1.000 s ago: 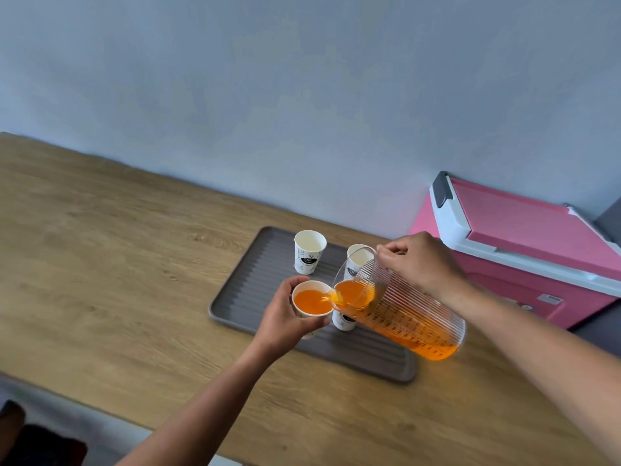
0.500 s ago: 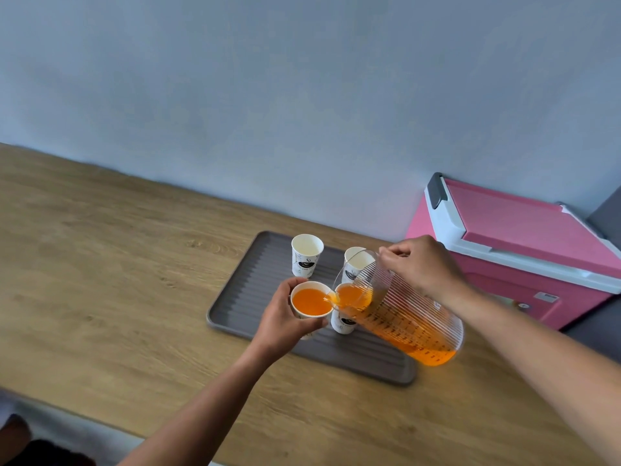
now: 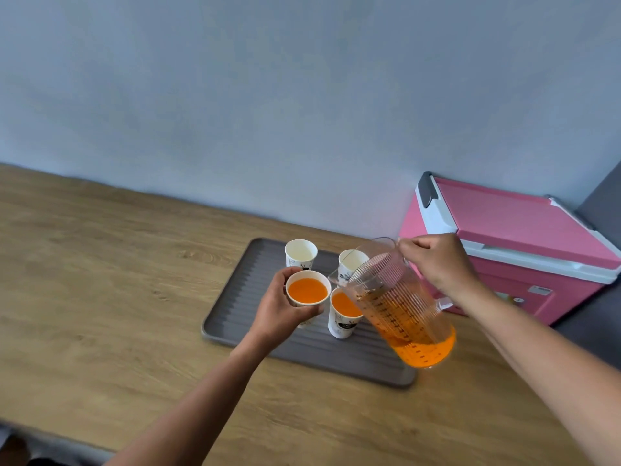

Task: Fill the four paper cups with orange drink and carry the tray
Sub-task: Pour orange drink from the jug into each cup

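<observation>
left hand [image 3: 279,311] wraps full cup [image 3: 307,292] | right hand [image 3: 437,264] grips tilted jug [image 3: 400,307], spout toward 10 o'clock | empty cup [image 3: 350,261] at 1 o'clock off spout

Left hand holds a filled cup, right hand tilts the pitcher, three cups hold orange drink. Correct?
Two, not three: the head view shows orange drink in the held cup and the front right cup; the rear left cup and rear right cup are empty.
</observation>
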Motion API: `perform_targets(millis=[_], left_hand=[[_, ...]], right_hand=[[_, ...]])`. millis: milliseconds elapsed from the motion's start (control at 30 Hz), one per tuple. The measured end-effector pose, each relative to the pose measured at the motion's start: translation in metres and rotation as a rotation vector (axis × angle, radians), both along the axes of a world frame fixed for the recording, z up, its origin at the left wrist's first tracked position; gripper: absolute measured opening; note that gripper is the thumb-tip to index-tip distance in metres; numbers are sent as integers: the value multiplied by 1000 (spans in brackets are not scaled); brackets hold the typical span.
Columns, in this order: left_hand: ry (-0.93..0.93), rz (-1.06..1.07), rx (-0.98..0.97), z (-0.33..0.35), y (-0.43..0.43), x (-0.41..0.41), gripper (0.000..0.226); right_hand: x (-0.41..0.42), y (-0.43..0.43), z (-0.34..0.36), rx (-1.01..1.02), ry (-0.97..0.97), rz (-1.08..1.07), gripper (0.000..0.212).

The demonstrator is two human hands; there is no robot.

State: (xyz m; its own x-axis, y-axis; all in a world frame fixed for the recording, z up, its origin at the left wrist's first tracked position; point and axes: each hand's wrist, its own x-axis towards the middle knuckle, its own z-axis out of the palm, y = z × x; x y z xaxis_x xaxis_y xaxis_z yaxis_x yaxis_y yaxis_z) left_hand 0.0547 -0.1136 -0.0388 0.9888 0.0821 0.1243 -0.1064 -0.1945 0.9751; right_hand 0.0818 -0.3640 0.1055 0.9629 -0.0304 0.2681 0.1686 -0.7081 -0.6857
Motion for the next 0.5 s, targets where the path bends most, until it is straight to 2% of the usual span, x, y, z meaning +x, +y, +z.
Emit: perform_targets(millis=[367, 500], left_hand=[[53, 70, 83, -28, 21, 31, 76], [59, 61, 82, -34, 23, 33, 76]], right_hand=[[-7, -9, 4, 193, -110, -92, 57], [-6, -10, -2, 215, -101, -113, 50]])
